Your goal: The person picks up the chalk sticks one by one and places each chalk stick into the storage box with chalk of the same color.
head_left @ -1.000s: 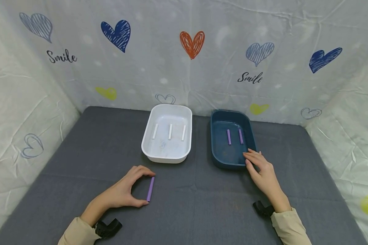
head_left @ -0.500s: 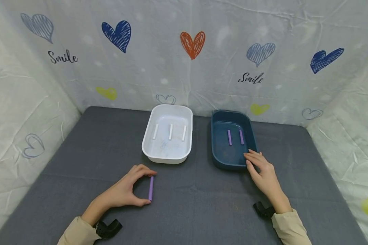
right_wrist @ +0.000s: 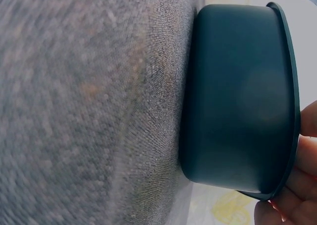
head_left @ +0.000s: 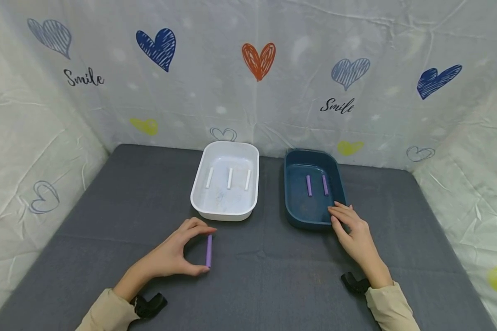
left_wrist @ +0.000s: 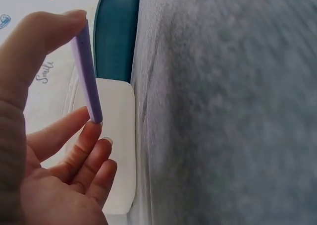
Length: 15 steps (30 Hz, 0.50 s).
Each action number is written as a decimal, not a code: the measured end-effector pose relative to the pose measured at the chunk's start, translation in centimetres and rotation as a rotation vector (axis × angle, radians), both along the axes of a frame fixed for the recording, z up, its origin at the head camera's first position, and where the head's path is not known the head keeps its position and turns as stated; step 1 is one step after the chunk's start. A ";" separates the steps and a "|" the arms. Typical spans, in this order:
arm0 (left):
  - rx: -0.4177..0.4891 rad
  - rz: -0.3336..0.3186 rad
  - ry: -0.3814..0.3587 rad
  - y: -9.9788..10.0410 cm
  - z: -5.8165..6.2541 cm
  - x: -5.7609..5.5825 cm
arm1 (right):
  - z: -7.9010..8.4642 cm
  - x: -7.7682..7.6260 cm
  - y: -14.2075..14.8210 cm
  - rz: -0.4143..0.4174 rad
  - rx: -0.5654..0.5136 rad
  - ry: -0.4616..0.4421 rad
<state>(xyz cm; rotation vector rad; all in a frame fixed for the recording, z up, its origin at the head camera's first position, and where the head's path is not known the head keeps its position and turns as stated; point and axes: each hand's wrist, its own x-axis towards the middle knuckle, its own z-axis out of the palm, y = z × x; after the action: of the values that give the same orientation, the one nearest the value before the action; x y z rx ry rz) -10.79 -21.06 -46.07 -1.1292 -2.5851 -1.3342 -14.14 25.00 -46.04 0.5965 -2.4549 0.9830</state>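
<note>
My left hand (head_left: 170,253) pinches a purple chalk stick (head_left: 209,251) by its two ends, thumb at the near end and fingertips at the far end. The left wrist view shows the chalk (left_wrist: 88,76) spanning from the thumb to the fingers, in front of the white tub. My right hand (head_left: 356,234) rests on the near right corner of a dark blue tub (head_left: 308,220), its relaxed fingers over the rim. From the right wrist, the tub (right_wrist: 242,96) fills much of the view and several fingers touch its rim. Two purple chalk sticks (head_left: 309,185) lie in that tub.
A white tub (head_left: 225,215) stands left of the blue one, with a gap between them. Three white chalk sticks (head_left: 230,178) lie in it. Both tubs sit at the back of a grey cloth-covered table (head_left: 273,285), before a curtain (head_left: 298,46) printed with hearts.
My left hand has moved slightly right and away from me with the purple chalk, which now stands more upright in the head view. The right hand has stayed at the blue tub.
</note>
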 end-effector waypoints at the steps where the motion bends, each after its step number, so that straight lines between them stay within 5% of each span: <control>1: -0.002 0.002 -0.003 0.1 0.0 0.0 | 0.0 0.0 0.0 0.001 0.001 0.001; 8: -0.043 0.016 -0.040 1.2 0.2 -0.3 | -0.1 0.0 0.0 0.000 0.002 0.000; 15: -0.064 0.013 0.005 2.5 0.4 -0.6 | -0.2 0.0 0.0 -0.002 0.001 0.004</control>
<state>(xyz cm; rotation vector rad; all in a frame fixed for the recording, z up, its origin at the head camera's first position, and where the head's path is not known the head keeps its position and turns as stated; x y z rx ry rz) -11.39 -18.55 -45.72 -1.1217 -2.6442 -1.2534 -14.14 25.04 -46.25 0.5957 -2.4523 0.9797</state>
